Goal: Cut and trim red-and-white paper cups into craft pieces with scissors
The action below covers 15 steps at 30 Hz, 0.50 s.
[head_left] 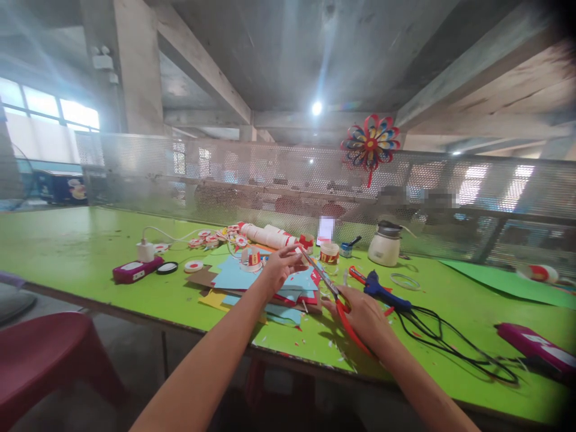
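My right hand is closed around the red handles of a pair of scissors, whose blades point up and left toward my other hand. My left hand pinches something small at the scissor tips; I cannot make out what it is. Both hands hover over a pile of blue, red and yellow paper sheets on the green table.
A blue glue gun with black cables lies right of my hands. A white pot, tape rolls, a magenta box and paper rolls sit behind. A paper pinwheel hangs on the mesh screen. A red stool stands at left.
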Each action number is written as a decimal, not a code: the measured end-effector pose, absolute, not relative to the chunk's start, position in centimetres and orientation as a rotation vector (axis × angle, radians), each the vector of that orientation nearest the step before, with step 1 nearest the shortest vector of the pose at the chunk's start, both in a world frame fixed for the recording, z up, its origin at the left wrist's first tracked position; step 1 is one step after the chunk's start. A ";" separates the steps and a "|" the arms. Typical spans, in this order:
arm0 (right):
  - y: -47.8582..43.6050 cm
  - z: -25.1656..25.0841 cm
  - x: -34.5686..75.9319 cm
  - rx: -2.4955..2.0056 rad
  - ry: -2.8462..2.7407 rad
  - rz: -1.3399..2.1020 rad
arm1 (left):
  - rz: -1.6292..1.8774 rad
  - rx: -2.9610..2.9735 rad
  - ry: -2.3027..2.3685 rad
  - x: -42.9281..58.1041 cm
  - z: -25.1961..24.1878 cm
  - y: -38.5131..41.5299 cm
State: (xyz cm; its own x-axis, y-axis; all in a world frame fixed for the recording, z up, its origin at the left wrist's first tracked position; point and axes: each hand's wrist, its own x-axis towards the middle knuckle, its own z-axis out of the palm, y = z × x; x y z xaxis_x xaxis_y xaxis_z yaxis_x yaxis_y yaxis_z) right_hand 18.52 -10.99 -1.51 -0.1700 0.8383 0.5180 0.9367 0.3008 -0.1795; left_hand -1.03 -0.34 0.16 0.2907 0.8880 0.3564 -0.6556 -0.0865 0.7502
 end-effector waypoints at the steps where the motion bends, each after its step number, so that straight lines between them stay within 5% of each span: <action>1: -11.0 -1.5 18.5 -1.575 -2.044 -0.251 | 1.313 1.028 0.290 -1.0 0.2 -0.3; 15: -11.4 -1.1 18.2 -1.558 -2.061 -0.238 | 1.316 1.043 0.287 -0.9 0.0 -0.3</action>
